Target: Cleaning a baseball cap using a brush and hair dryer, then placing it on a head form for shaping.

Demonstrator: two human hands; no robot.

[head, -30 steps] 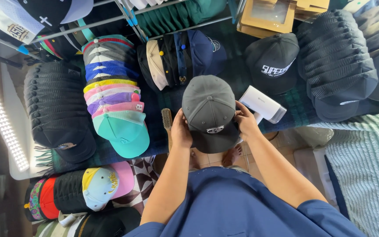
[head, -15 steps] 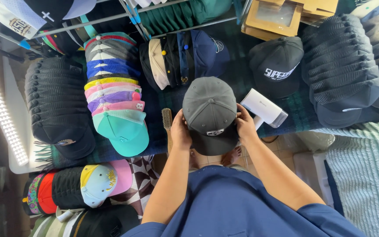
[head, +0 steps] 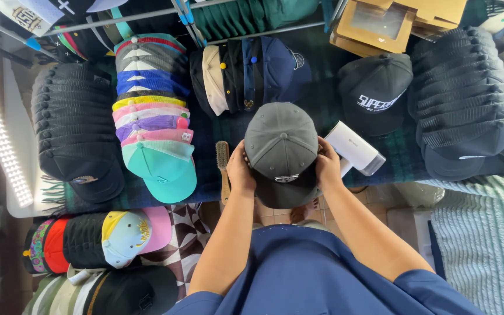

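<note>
Grey cap [head: 281, 149] sits between my two hands, held up over the near edge of the dark green table cover [head: 322, 111], its crown facing up toward me and its brim pointing back at my body. My left hand [head: 239, 172] is clasped against the cap's left side, fingers curled onto the fabric, and my right hand [head: 328, 164] presses the opposite side in the same way, so both grips are closed on the cap and nothing else. A small pale badge shows on the front panel just above the brim. Just beside my left hand lies a wooden brush [head: 223, 169], bristles up, on the cover, apart from the cap. Just beyond my right hand a white handheld device [head: 354, 149] lies tilted on the cover, partly hidden behind my fingers. Further left a stack of pastel caps [head: 156, 125] runs back from a teal one at the front, and left of that a row of black caps [head: 77, 131] is nested together. Behind the grey cap a short row of dark and cream caps [head: 246, 73] stands on edge. To the right a single black cap with white lettering [head: 374, 93] rests near a long stack of dark ribbed caps [head: 462, 99]. Cardboard boxes [head: 392, 23] sit at the far edge. Below the table, on my left, more caps in mixed colours [head: 100, 239] lie nested on their sides.
</note>
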